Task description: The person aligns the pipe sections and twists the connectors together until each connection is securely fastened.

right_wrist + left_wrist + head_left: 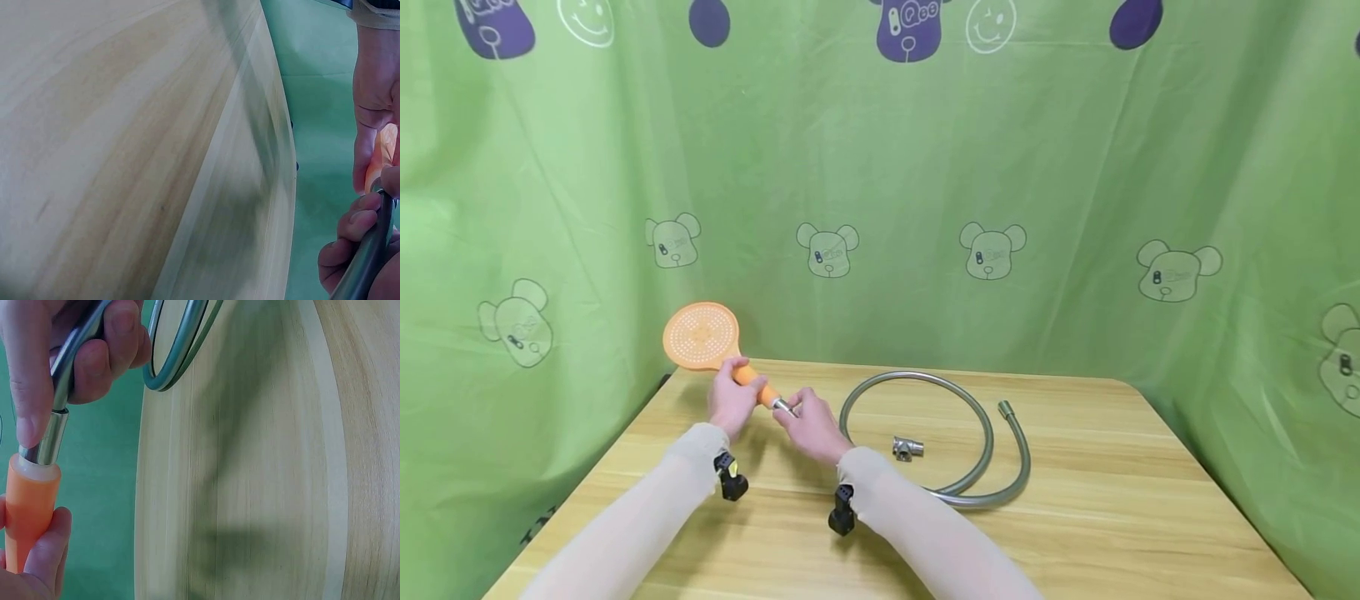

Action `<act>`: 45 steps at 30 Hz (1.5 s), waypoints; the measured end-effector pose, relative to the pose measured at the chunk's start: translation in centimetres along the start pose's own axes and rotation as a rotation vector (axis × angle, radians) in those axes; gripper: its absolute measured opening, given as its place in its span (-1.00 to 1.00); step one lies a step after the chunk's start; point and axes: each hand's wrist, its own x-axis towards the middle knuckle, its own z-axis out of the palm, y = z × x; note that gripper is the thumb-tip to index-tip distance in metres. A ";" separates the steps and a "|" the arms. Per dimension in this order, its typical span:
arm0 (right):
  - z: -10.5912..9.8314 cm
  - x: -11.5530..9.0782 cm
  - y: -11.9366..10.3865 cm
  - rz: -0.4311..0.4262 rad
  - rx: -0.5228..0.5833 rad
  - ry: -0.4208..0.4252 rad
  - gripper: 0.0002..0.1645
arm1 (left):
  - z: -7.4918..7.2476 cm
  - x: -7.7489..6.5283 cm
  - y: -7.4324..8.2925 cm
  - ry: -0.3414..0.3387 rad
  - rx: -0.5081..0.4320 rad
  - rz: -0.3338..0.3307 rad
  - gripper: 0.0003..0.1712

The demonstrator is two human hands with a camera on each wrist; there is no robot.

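Orange shower head (700, 336) and steel hose (987, 427) held end to end above the worktop (1097, 475), by its far left corner.
The left hand (732, 402) grips the smooth, tapering handle (31, 500); the right hand (812, 427) pinches the hose, its shiny metal collar (51, 439) meeting the handle's pale ring (37, 469); the head is a flat, round disc, dotted with pale nozzles in rings; the glossy grey hose loops rightward to a ribbed end piece (1006, 409) near the far edge; inside the loop lies a chromed T-shaped fitting (907, 448); the worktop is pale, streaky wood grain, its far right corner rounded; behind hangs a creased green curtain (895, 150) printed with bear heads.
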 end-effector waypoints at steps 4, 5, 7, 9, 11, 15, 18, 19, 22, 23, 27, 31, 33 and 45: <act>-0.1 0.0 -0.1 -0.015 -0.042 0.009 -0.72 | 0.1 0.0 0.1 0.005 -0.014 -0.001 -0.39; -0.1 0.0 -0.1 -0.024 -0.054 0.011 -0.72 | 0.2 0.0 0.2 0.005 -0.019 -0.002 -0.39; -0.2 0.0 -0.1 -0.041 -0.072 0.014 -0.67 | 0.2 -0.1 0.2 0.003 -0.028 -0.002 -0.39; -0.2 0.0 -0.2 -0.053 -0.088 0.015 -0.61 | 0.2 -0.1 0.2 0.002 -0.034 -0.005 -0.39; -0.3 0.0 -0.2 -0.063 -0.091 0.012 -0.55 | 0.1 -0.1 0.2 0.000 -0.039 -0.006 -0.39; -0.2 0.2 -0.1 -0.065 -0.094 0.006 -0.51 | -0.1 -0.1 0.1 -0.026 -0.068 -0.014 -0.38; -0.1 0.4 0.0 -0.051 -0.078 0.010 -0.54 | -0.2 -0.1 0.1 -0.047 -0.088 -0.022 -0.38; 0.0 0.4 0.1 -0.042 -0.066 0.013 -0.56 | -0.2 -0.1 0.1 -0.051 -0.095 -0.025 -0.37; 0.0 0.3 0.1 -0.020 -0.024 0.022 -0.64 | -0.2 -0.1 0.1 -0.054 -0.094 -0.021 -0.37; 0.0 0.2 0.1 -0.015 -0.013 0.026 -0.66 | -0.2 -0.1 0.1 -0.052 -0.089 -0.017 -0.37; -0.1 -0.2 0.0 -0.005 0.013 0.019 -0.66 | -0.1 -0.1 0.0 -0.041 -0.078 -0.002 -0.36; -0.1 -0.3 0.0 -0.008 0.019 0.010 -0.67 | -0.2 -0.1 -0.1 -0.034 -0.074 -0.004 -0.36; -0.1 -0.3 0.0 -0.010 0.016 0.005 -0.69 | -0.2 -0.1 -0.1 -0.037 -0.072 -0.005 -0.36; -0.2 0.1 0.0 -0.053 -0.064 0.015 -0.79 | -0.4 0.0 0.0 -0.051 -0.099 -0.006 -0.36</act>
